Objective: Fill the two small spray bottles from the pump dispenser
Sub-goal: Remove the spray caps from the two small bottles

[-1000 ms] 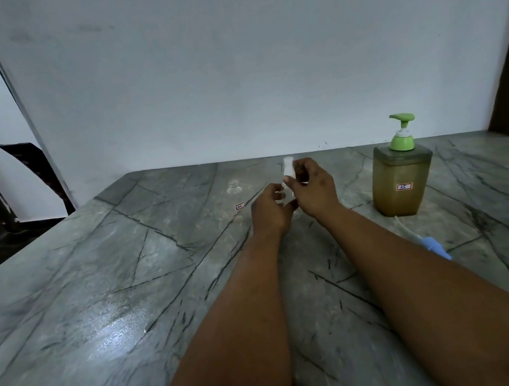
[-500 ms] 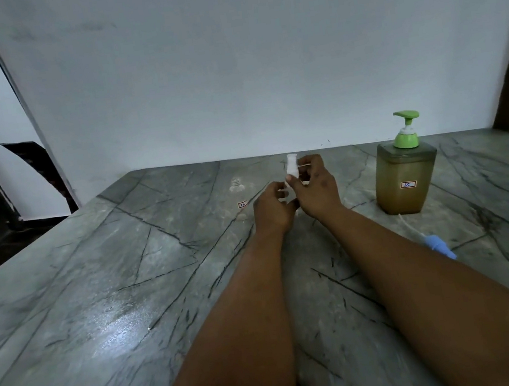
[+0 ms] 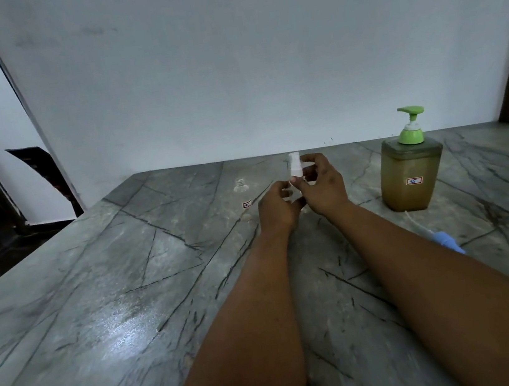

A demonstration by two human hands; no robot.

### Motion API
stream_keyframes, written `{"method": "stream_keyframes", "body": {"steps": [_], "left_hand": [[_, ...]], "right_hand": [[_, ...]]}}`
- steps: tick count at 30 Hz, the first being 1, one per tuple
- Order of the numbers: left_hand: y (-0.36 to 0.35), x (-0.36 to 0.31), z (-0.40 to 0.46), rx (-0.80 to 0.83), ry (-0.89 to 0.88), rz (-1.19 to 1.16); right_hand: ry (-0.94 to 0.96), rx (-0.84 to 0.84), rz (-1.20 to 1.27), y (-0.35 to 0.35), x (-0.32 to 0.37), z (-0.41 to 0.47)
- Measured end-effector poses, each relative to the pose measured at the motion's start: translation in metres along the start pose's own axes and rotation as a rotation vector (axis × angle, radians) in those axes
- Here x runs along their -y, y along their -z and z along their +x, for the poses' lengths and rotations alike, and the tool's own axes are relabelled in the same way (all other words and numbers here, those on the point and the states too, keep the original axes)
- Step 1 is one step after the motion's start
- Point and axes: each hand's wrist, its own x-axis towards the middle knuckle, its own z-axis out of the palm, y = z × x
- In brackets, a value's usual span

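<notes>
Mid-table, my left hand [image 3: 276,207] grips the body of a small clear spray bottle, which is mostly hidden behind both hands. My right hand [image 3: 322,185] pinches that bottle's white spray cap [image 3: 295,165] at the top. A second small clear bottle [image 3: 243,198], uncapped and with a small label, stands on the table just left of my hands. The pump dispenser [image 3: 411,170] with amber liquid and a green pump head stands to the right, apart from both hands.
A blue spray cap with a thin white tube [image 3: 443,240] lies on the grey marble table [image 3: 129,292] in front of the dispenser, beside my right forearm. A white wall stands behind the table's far edge.
Both hands stay on the small bottle and its white cap with only slight finger shifts. The camera drifted a little, nothing else moved.
</notes>
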Motion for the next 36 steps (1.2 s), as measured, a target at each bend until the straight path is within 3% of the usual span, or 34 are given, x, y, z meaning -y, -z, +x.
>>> {"method": "stream_keyframes", "body": {"steps": [25,36], "left_hand": [[0.0,0.0,0.002,0.005,0.018,0.017],[0.0,0.0,0.003,-0.002,0.016,0.047]], "right_hand": [[-0.101,0.006,0.039,0.0,0.012,0.001],[-0.012,-0.017,-0.08,-0.004,0.009,0.004]]}}
